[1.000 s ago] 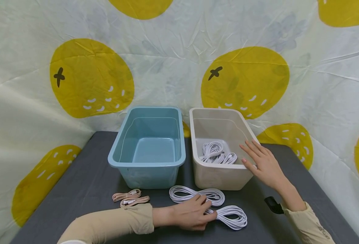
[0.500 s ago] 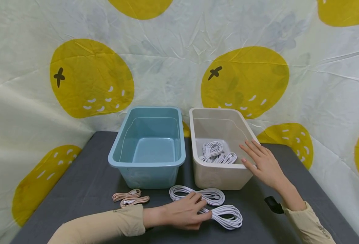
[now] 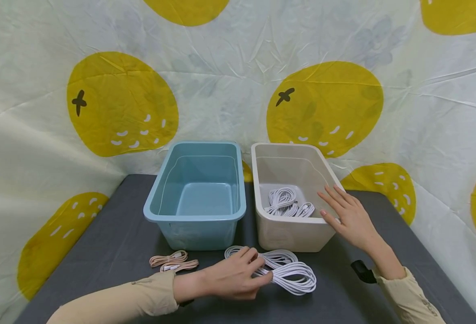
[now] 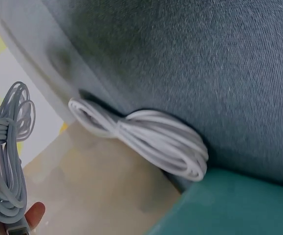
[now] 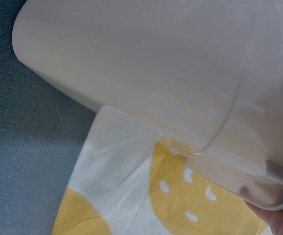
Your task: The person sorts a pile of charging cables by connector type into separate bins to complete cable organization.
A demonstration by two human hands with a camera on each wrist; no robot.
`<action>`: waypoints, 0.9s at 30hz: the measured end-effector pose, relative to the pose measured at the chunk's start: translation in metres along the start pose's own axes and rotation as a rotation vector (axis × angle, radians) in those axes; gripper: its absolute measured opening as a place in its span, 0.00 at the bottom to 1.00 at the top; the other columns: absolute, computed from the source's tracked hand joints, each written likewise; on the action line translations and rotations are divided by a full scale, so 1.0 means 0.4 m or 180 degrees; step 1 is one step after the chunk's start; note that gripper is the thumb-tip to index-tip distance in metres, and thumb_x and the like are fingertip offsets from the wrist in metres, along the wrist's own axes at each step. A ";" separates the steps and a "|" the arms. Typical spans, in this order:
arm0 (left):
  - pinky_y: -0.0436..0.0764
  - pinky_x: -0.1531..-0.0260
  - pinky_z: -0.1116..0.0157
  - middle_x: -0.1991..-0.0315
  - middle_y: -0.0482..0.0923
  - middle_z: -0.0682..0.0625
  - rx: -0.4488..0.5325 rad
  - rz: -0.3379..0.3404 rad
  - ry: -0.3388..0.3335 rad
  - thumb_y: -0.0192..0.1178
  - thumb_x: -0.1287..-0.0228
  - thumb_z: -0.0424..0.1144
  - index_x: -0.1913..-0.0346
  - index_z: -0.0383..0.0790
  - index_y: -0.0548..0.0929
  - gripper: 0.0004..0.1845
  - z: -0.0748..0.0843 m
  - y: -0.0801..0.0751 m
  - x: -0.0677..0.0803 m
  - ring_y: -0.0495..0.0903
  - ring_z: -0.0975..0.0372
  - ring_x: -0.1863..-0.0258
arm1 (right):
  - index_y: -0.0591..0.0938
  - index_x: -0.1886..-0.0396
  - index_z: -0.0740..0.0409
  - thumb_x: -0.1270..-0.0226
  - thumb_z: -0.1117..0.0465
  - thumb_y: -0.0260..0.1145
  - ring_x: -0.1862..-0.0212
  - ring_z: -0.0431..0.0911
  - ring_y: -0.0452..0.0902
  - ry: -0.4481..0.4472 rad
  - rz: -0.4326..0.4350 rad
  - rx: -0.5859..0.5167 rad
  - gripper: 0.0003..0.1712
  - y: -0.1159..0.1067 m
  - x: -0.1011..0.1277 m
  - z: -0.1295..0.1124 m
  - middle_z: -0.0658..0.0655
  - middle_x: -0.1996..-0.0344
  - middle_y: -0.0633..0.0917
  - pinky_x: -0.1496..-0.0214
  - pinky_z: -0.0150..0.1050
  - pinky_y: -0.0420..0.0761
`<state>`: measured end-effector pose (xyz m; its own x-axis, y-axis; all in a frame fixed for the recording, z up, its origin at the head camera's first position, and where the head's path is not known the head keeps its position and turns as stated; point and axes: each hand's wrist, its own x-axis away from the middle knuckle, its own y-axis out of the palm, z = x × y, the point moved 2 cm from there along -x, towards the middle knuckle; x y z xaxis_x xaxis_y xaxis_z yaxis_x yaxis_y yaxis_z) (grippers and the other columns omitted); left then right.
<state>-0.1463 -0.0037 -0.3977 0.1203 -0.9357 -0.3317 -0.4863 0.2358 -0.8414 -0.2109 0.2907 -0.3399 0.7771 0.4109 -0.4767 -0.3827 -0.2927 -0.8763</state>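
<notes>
Two bins on the table: one blue bin [image 3: 195, 193], one white bin [image 3: 290, 198]. Two white coiled cables in front of the bins: one [image 3: 292, 276] gripped, one [image 3: 276, 257] lying flat. Two pink coiled cables [image 3: 173, 262] side by side. More white coiled cables [image 3: 286, 203] inside the white bin, number unclear. Two hands: left hand [image 3: 230, 279], right hand [image 3: 349, 218]

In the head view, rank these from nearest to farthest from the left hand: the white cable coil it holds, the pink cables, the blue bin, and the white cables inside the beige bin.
1. White cable coil: in the left hand's grip, front centre.
2. Pink cables: on the table beside the left forearm.
3. Blue bin: behind the hand, left of the beige bin.
4. White cables in the beige bin: far right, by the right hand.

Items 2 and 3 are close.
</notes>
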 end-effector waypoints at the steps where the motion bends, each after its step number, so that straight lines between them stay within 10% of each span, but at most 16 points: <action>1: 0.65 0.63 0.65 0.62 0.70 0.53 0.0008 0.0013 -0.0017 0.49 0.44 0.50 0.49 0.52 0.70 0.19 -0.004 -0.006 0.002 0.67 0.61 0.64 | 0.65 0.36 0.52 0.37 0.48 0.52 0.35 0.60 0.55 -0.0001 0.0001 0.0002 0.30 0.000 0.000 0.000 0.62 0.36 0.64 0.42 0.58 0.55; 27: 0.68 0.63 0.64 0.64 0.70 0.51 -0.0256 0.0679 -0.0338 0.48 0.46 0.44 0.53 0.46 0.74 0.17 -0.110 -0.152 -0.013 0.66 0.58 0.66 | 0.67 0.38 0.53 0.37 0.48 0.53 0.35 0.60 0.57 -0.0025 0.0048 0.0004 0.29 0.003 -0.002 0.000 0.62 0.37 0.65 0.42 0.57 0.56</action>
<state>-0.1553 -0.0248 -0.3262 0.0957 -0.8332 -0.5446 -0.5773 0.3992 -0.7123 -0.2118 0.2901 -0.3405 0.7673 0.4132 -0.4904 -0.3951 -0.2978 -0.8690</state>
